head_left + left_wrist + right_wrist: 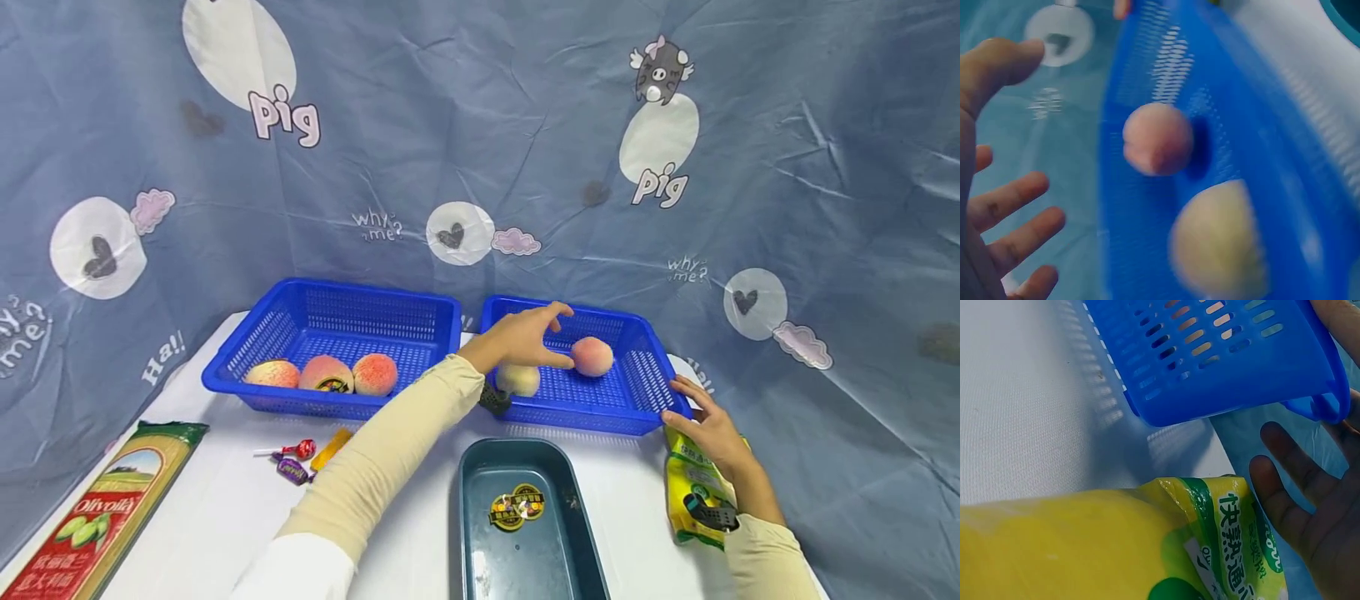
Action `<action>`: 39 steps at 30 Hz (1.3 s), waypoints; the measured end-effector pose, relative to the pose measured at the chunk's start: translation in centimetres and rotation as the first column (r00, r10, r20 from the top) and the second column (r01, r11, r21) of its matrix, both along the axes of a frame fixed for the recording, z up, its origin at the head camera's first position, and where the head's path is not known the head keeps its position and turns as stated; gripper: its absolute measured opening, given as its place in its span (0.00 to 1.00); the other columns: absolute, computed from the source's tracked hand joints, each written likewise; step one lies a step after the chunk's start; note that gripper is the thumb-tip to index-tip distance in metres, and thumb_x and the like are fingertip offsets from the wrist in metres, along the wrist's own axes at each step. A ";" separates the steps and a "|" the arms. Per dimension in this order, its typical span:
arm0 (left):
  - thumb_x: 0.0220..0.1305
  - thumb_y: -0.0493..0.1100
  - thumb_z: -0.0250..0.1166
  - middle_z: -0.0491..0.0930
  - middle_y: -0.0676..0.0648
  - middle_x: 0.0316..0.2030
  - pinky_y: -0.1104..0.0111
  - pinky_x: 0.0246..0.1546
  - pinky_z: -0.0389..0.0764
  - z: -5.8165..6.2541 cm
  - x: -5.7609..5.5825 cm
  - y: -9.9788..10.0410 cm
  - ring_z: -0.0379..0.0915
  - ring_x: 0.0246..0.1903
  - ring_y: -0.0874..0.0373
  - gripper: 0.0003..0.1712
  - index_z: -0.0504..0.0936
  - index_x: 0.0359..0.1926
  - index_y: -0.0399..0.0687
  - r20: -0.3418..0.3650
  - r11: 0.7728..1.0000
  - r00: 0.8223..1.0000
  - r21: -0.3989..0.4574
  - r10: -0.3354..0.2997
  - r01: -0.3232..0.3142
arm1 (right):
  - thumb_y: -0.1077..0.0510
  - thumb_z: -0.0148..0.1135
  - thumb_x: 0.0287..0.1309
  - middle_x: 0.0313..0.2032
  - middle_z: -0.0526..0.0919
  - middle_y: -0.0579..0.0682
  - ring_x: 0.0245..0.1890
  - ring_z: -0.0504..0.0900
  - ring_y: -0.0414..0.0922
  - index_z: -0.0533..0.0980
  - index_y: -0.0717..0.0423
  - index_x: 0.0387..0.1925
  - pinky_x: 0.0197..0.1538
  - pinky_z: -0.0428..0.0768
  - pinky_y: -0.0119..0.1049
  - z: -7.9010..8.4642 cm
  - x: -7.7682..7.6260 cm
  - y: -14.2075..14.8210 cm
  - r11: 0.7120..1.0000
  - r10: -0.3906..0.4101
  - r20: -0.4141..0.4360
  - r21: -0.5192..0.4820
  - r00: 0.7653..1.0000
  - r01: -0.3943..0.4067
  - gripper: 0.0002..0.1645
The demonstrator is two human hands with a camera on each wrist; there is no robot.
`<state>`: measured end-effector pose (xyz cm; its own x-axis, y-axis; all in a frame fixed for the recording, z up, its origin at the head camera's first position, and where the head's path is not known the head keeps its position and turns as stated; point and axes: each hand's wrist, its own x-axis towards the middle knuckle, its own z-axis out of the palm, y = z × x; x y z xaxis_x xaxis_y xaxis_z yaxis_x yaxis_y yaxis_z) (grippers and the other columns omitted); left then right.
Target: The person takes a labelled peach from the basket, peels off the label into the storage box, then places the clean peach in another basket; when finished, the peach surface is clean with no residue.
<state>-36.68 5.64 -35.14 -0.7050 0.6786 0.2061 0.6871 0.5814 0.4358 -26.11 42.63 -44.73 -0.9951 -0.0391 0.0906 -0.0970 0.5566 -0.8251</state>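
My left hand (pixel 531 335) hovers over the right blue basket (pixel 592 410) with its fingers spread and nothing in them. In the head view, its thumb reaches close to a pink peach (pixel 592 357); the left wrist view shows that peach (pixel 1158 139) apart from the fingers. A paler, yellowish peach (pixel 519 380) lies in the same basket under the left wrist. My right hand (pixel 712 433) holds the basket's right end, thumb and forefinger at the rim. Below that hand lies a yellow-green packet (pixel 693 483) with Chinese lettering, its front also large in the right wrist view.
A second blue basket (pixel 360 292) at left holds three peaches. In front lie a red lollipop (pixel 304 450), a purple candy (pixel 291 469) and a yellow-orange wrapped piece (pixel 331 450). A pasta packet (pixel 112 508) lies far left; a dark teal tray (pixel 517 454) stands front centre.
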 end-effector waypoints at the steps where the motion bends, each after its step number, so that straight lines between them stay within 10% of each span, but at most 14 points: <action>1: 0.58 0.65 0.72 0.80 0.51 0.57 0.54 0.56 0.74 0.8 0.0 -0.9 0.75 0.56 0.54 0.45 0.66 0.71 0.56 -0.024 1.000 1.000 0.007 -0.017 0.017 | 0.52 0.64 0.70 0.78 0.46 0.61 0.62 0.66 0.66 0.56 0.59 0.77 0.46 0.74 0.20 0.1 0.0 0.1 1.000 -0.003 0.003 -0.001 1.000 0.003 0.43; 9: 0.61 0.54 0.73 0.84 0.48 0.48 0.57 0.53 0.77 4.2 2.0 -13.7 0.79 0.50 0.50 0.27 0.80 0.56 0.47 -0.192 0.995 0.981 0.104 0.013 0.007 | 0.51 0.62 0.71 0.78 0.45 0.61 0.65 0.63 0.67 0.55 0.59 0.78 0.47 0.72 0.19 0.5 0.1 0.4 1.000 0.005 0.000 0.021 1.000 -0.005 0.43; 14: 0.61 0.49 0.74 0.83 0.44 0.49 0.52 0.53 0.77 1.1 4.8 -22.9 0.79 0.51 0.46 0.25 0.80 0.55 0.43 -0.212 0.970 0.957 0.185 0.197 -0.159 | 0.48 0.62 0.71 0.76 0.48 0.67 0.66 0.58 0.73 0.55 0.60 0.77 0.60 0.74 0.54 1.6 0.9 0.3 0.996 -0.004 -0.005 0.092 1.000 0.005 0.44; 19: 0.58 0.45 0.75 0.81 0.40 0.52 0.39 0.51 0.72 -3.5 7.5 -29.2 0.76 0.52 0.39 0.22 0.82 0.51 0.42 -0.314 0.927 0.876 0.208 0.365 -0.312 | 0.48 0.64 0.69 0.72 0.52 0.75 0.69 0.49 0.77 0.55 0.63 0.76 0.60 0.53 0.79 3.6 0.8 -1.7 0.981 -0.002 -0.115 0.193 0.993 0.024 0.46; 26: 0.51 0.50 0.78 0.73 0.36 0.59 0.30 0.54 0.56 -7.2 9.7 -33.2 0.60 0.61 0.28 0.27 0.83 0.49 0.44 -0.264 0.835 0.803 0.312 0.534 -0.453 | 0.60 0.69 0.64 0.67 0.64 0.69 0.67 0.61 0.69 0.62 0.61 0.73 0.62 0.61 0.71 8.0 -2.3 -10.2 0.951 0.236 -0.414 0.287 0.879 -0.120 0.40; 33: 0.47 0.43 0.80 0.75 0.36 0.56 0.34 0.54 0.54 -9.2 10.5 -35.1 0.60 0.57 0.29 0.16 0.88 0.40 0.48 -0.234 0.799 0.811 0.450 0.536 -0.398 | 0.56 0.66 0.68 0.70 0.65 0.58 0.66 0.69 0.60 0.57 0.53 0.76 0.63 0.69 0.61 12.3 -6.7 -22.2 0.836 0.538 -0.248 0.284 0.806 -0.470 0.42; 39: 0.45 0.34 0.80 0.77 0.39 0.52 0.36 0.53 0.52 -10.0 11.3 -35.8 0.61 0.56 0.34 0.11 0.90 0.32 0.49 -0.232 0.791 0.825 0.499 0.516 -0.354 | 0.51 0.70 0.64 0.68 0.67 0.59 0.64 0.72 0.57 0.56 0.55 0.77 0.62 0.73 0.49 12.0 -11.4 -33.7 0.700 0.676 -0.051 0.356 0.735 -0.619 0.48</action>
<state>-25.36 -30.12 -45.16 -0.7306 0.1051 0.6747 0.5531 0.6705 0.4945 -37.47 8.90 -32.75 -0.6824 -0.7208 0.1216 -0.6440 0.5142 -0.5664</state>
